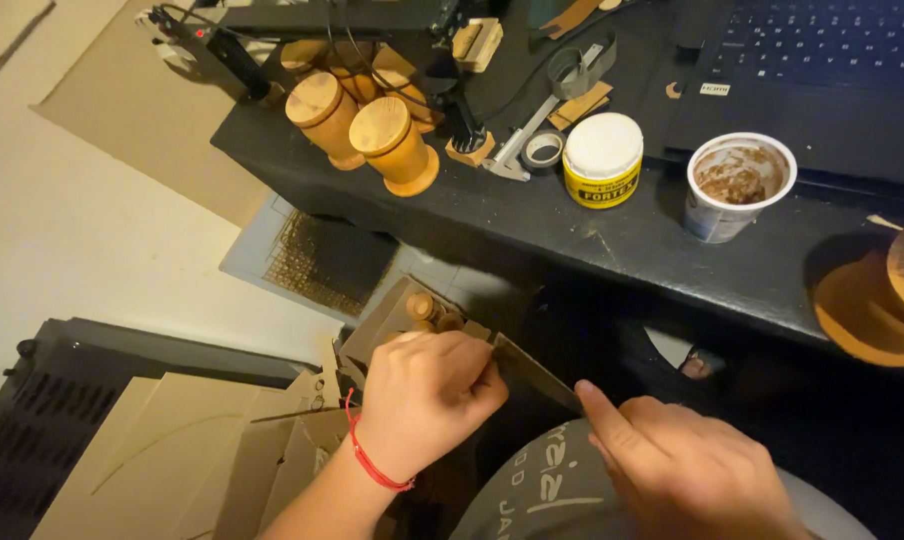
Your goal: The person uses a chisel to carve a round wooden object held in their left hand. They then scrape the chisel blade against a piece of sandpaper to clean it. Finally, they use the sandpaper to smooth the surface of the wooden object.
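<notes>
My left hand, with a red string on the wrist, is closed on one end of a flat brown cardboard strip held over my lap. My right hand meets the strip's other end, index finger stretched along its edge. Just beyond the left hand an open cardboard box holds small wooden pieces. My grey shirt shows below the hands.
A black desk carries two wooden spools, a white-lidded yellow jar, a white cup of brown liquid, a caliper, tape roll and laptop. A wooden disc stack sits at right. Cardboard sheets lie at left.
</notes>
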